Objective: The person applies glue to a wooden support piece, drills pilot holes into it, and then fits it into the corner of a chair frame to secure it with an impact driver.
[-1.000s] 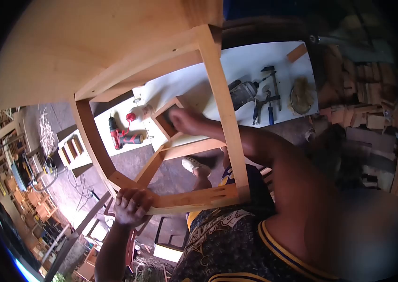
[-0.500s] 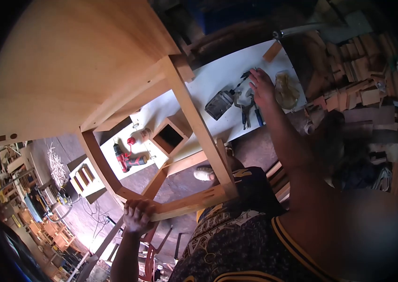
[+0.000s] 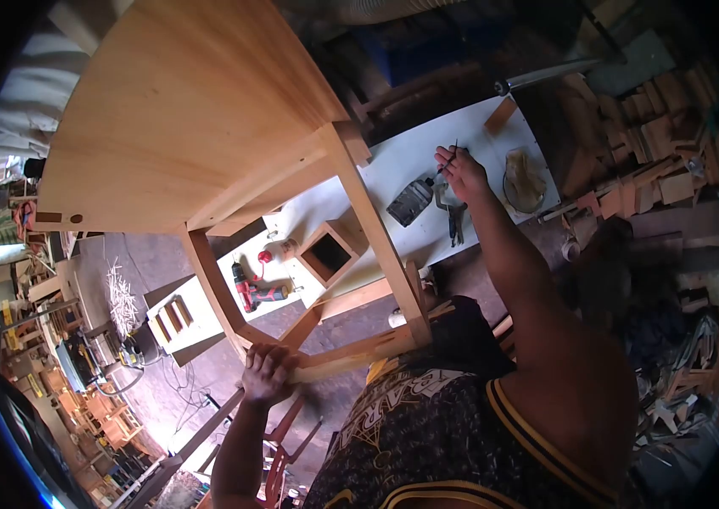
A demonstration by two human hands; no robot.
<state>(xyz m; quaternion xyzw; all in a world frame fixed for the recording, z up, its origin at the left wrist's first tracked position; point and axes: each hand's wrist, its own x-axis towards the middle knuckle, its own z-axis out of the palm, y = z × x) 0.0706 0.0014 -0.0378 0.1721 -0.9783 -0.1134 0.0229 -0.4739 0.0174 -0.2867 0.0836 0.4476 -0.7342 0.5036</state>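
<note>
My left hand is wrapped round the lower corner of a pale wooden frame, which is joined to a broad wooden panel. Over the white tabletop, my right hand has its fingers round a thin dark item whose tip sticks out above them; its exact kind is unclear. Just left of that hand lies a grey and black power tool. A metal clamp-like tool is below it, and a clear bag or dish with tan contents lies to the right.
Through the frame show a red and black drill, a bottle with a red cap and an open wooden box. Stacked wood pieces fill the right side. Cables and a red chair are lower left.
My right hand has moved left onto the thin dark item, its fingers closing round it. My left hand keeps its hold on the frame. The view has shifted slightly.
</note>
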